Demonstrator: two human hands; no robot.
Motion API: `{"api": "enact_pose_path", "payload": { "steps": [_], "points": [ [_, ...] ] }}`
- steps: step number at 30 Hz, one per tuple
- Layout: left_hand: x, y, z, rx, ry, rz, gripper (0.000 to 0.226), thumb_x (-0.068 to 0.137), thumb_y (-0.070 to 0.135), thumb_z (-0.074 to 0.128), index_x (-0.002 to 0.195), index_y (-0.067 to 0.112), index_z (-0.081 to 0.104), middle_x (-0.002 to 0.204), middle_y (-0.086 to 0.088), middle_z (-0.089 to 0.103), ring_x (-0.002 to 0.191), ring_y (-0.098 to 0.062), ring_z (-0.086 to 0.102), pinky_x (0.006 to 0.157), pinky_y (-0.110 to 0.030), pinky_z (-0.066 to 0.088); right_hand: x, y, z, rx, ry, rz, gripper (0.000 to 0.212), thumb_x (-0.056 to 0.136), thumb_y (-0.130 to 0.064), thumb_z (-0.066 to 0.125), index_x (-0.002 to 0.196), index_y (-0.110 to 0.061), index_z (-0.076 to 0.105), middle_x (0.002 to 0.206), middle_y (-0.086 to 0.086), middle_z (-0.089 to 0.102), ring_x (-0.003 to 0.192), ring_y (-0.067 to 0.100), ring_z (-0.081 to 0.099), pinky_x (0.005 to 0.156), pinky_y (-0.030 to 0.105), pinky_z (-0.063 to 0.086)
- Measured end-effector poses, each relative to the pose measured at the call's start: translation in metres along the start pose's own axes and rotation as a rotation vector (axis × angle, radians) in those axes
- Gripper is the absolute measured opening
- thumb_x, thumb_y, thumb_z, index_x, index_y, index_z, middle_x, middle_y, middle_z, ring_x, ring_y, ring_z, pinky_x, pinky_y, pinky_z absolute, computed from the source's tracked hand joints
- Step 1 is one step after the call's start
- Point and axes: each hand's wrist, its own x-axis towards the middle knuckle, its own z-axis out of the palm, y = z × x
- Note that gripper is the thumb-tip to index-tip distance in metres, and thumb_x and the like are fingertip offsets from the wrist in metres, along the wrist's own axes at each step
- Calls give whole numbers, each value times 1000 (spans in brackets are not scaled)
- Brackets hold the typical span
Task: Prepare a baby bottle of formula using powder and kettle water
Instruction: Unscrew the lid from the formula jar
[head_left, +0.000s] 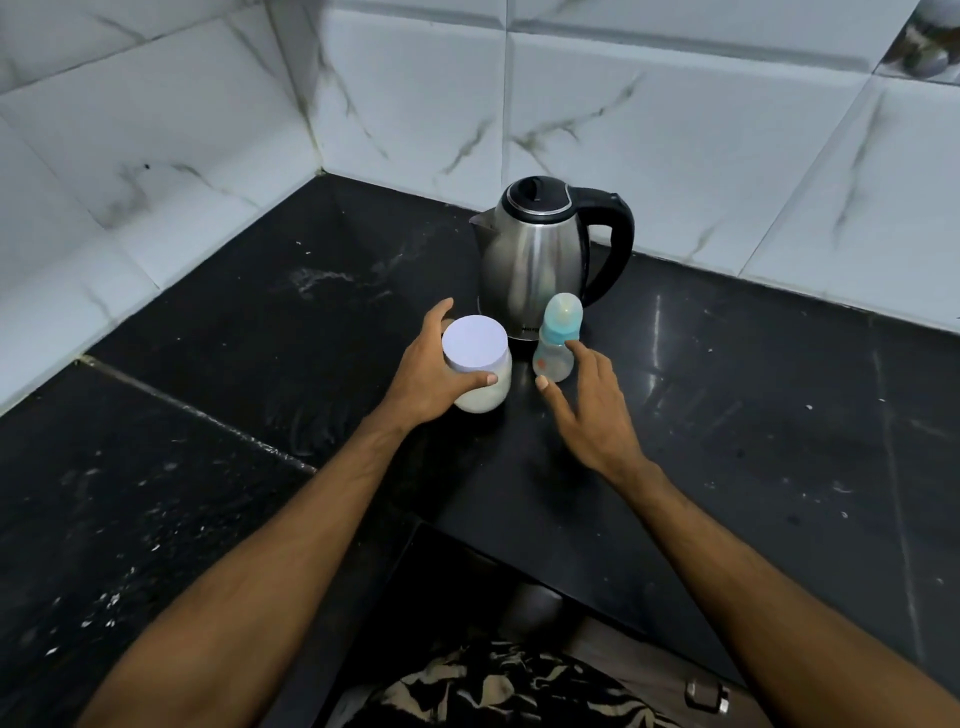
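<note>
Where the two runs of black countertop (727, 415) meet in a corner, the baby bottle (557, 340) stands upright just in front of the kettle (535, 260), its clear cap over the teat, a blue collar below it and a pale, empty-looking body with a small orange mark that is too small to read. The right hand (592, 410) is at the bottle with fingers spread: one fingertip touches the blue collar, while the thumb lies near the base without clearly touching it. Just left of the bottle sits the powder jar (480, 371), a clear tub of white powder under a flat white lid. The left hand (426, 374) wraps around it, thumb across the front just under the lid and fingers curled round the back.

The kettle is brushed steel with a black lid, black handle on the side away from the jar and spout on the jar side. Small lettering near its bottom edge, beside the bottle, is blurred and unreadable.

The countertop is dark polished stone, speckled with white flecks and smears, with a pale seam running across it well left of the jar. Behind the kettle rises a wall of white marble-look tiles (649, 119) with grey veins, meeting a second tiled wall at the corner.
</note>
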Motion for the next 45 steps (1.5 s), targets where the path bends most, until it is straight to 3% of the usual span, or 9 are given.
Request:
{"api": "enact_pose_path", "payload": {
  "steps": [3, 12, 19, 23, 27, 31, 33, 39, 45],
  "points": [
    [-24, -6, -12, 5, -51, 2, 113, 67, 25, 90, 153, 23, 17, 144, 2, 48, 127, -8, 40, 99, -22, 31, 1, -14, 7, 88, -20, -19, 60, 96, -46, 53, 144, -16, 36, 140, 7, 45, 126, 18, 47, 104, 41, 43],
    [-50, -22, -23, -23, -71, -4, 113, 68, 21, 89, 154, 24, 16, 143, 6, 48, 129, -11, 42, 100, -22, 33, 10, -51, 31, 94, -147, -122, 64, 96, -54, 49, 144, -12, 40, 144, 4, 48, 132, 17, 45, 109, 39, 42],
    [-52, -29, -25, -76, -78, -30, 111, 72, 31, 86, 155, 26, 13, 147, 5, 44, 127, -10, 45, 103, -26, 39, 23, -75, 34, -70, -300, -263, 78, 84, -66, 57, 143, -18, 41, 143, 2, 48, 126, 20, 49, 102, 43, 46],
    [-57, -36, -21, -104, -59, -79, 111, 74, 27, 85, 156, 24, 10, 143, 9, 40, 123, -6, 41, 99, -24, 39, 30, -85, 36, -198, -357, -348, 80, 82, -58, 67, 145, -19, 38, 143, 3, 47, 125, 23, 49, 100, 41, 45],
    [-62, -39, -1, -165, 38, -131, 107, 68, 25, 89, 152, 25, 22, 140, 12, 42, 123, -7, 44, 99, -28, 44, 37, -96, 37, -336, -400, -351, 87, 81, -63, 65, 148, -20, 33, 146, 3, 45, 128, 24, 47, 103, 40, 41],
    [-59, -40, 12, -227, 121, -150, 94, 62, 23, 93, 137, 29, 37, 126, 12, 53, 105, 1, 54, 75, -7, 46, 44, -105, 39, -482, -441, -359, 91, 77, -69, 64, 147, -18, 36, 141, 4, 47, 125, 24, 48, 102, 39, 42],
    [-56, -40, 9, -209, 107, -144, 94, 60, 25, 93, 136, 30, 38, 124, 14, 54, 105, 1, 54, 74, -5, 43, 48, -107, 40, -530, -447, -373, 85, 77, -70, 63, 141, -17, 43, 134, 5, 50, 119, 23, 50, 97, 37, 44],
    [-46, -47, -3, -165, -21, -133, 98, 59, 30, 93, 141, 29, 39, 132, 10, 56, 119, -9, 54, 97, -32, 48, 58, -108, 42, -516, -508, -390, 80, 77, -69, 63, 132, -13, 50, 125, 5, 51, 110, 21, 49, 92, 34, 46],
    [-47, -45, -4, -147, -10, -142, 96, 60, 29, 93, 138, 36, 38, 121, 22, 53, 106, 4, 51, 82, -11, 39, 66, -106, 42, -526, -568, -459, 79, 79, -68, 62, 133, -13, 49, 124, 4, 50, 103, 16, 46, 90, 31, 44]
  ]
}}
